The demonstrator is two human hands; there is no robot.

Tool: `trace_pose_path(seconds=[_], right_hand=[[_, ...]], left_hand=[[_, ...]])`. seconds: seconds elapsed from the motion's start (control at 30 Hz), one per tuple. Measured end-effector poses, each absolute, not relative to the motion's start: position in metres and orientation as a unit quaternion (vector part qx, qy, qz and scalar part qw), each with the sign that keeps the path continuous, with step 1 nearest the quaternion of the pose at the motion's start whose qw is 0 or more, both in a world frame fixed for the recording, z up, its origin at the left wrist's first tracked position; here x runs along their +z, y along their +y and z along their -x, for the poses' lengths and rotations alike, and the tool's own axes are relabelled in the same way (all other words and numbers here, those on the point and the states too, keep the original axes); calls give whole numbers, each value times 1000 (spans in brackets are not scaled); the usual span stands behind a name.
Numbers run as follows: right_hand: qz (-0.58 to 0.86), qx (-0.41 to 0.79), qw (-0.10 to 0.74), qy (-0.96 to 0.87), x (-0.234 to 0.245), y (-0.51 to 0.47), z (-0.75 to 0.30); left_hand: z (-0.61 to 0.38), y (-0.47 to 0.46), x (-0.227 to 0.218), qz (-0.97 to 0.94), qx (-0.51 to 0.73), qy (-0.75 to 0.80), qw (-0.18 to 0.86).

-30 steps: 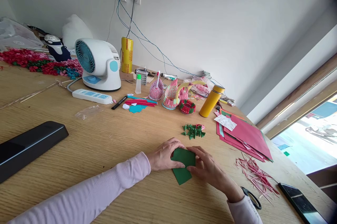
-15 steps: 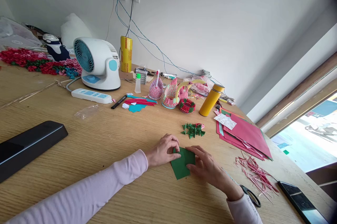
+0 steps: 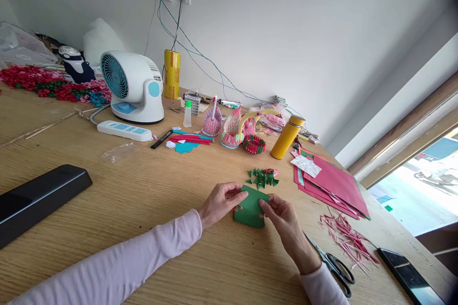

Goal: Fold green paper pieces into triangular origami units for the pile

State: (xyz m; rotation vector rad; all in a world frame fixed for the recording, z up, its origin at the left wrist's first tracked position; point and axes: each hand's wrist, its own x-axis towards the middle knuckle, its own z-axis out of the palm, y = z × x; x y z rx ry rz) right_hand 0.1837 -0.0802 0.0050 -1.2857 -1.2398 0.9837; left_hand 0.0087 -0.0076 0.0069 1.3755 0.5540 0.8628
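A folded green paper sheet (image 3: 251, 207) is lifted a little off the wooden table (image 3: 150, 200), held between both hands. My left hand (image 3: 220, 202) pinches its left edge, fingers closed on it. My right hand (image 3: 282, 216) pinches its right edge with thumb and fingers. A small heap of green folded paper triangles (image 3: 262, 177) lies just behind the sheet. Both arms wear pale pink sleeves.
Black-handled scissors (image 3: 332, 264) lie by my right wrist, red paper strips (image 3: 345, 236) and a phone (image 3: 410, 278) further right. Red paper sheets (image 3: 332, 183), a yellow flask (image 3: 287, 137), paper swans (image 3: 234, 128), a white fan (image 3: 134, 86), a power strip (image 3: 124, 130) and a black box (image 3: 36, 197) stand around.
The green paper was pressed flat on the table under both hands; now both hands have raised it by its edges. My right hand moved off the scissors, which now show fully.
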Motion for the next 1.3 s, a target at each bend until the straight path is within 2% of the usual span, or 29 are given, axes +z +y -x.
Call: trace_pose_path(seconds=[0.2,0.37,0.7,0.93,1.3], right_hand=[[526,422,519,-525,3,-80,-182],[512,423,523,-534,4,-81,-180],[479,470,587,-452,2,-81,-181],[472,493,593,-427,5,-81,-178],[470,509,580,-429,3,-81,-182]], left_hand=[[-6,-1,-2,-680,334,242,605],[-3,-2,5,-692,296,226,618],[-1,1,3,-567,295,184,747],[0,1,6,-463,277,196,819],[2,3,4,-444,262,207,831]])
